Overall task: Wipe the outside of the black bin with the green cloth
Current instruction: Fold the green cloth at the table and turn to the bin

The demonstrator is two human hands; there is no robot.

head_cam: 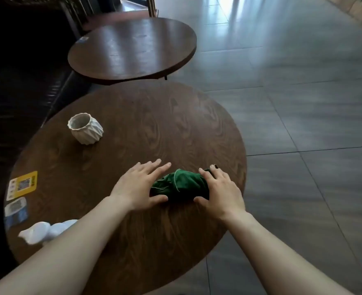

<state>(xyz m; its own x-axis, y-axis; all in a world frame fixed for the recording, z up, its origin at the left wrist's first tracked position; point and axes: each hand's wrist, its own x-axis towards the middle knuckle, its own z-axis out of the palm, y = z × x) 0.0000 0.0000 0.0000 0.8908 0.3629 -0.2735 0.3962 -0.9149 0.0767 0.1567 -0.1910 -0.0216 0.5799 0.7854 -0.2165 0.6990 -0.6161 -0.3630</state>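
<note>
Round wooden table (133, 124) carries the green cloth (182, 185) — my left hand (137, 184) and right hand (220, 192) flank it, fingers spread, gripping nothing. I should bunch it firmly first; no black bin shows.

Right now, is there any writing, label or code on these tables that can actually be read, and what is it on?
Nothing can be read.
Yellow sticker at the near table's left edge: a code square, print too blurred.
White and blue sticker just below it: too blurred.
Small blue and white label on the far table: too small.
White faceted cup: no text visible.
</note>
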